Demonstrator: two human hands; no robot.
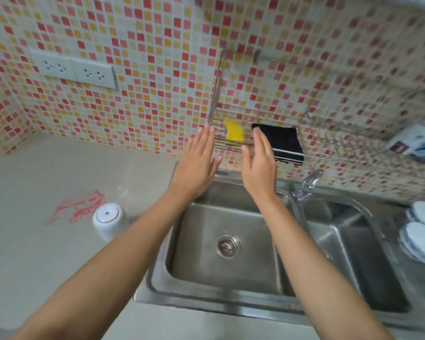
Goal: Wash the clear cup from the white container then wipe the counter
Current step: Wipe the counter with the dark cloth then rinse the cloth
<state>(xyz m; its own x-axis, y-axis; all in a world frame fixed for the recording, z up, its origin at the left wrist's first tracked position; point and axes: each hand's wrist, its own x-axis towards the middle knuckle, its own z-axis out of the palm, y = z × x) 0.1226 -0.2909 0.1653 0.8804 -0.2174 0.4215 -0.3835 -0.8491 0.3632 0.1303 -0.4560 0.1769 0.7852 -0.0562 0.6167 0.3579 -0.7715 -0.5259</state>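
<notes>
Wire rack holds yellow sponge, black pad. Sink basin bare. Left hand, right hand: fingers spread, gripping nothing, before rack.

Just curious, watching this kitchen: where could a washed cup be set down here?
Free: the grey counter between the left wall and the white container; also the left sink basin. Crowded: the right edge by the white plates and the wire rack.
</notes>
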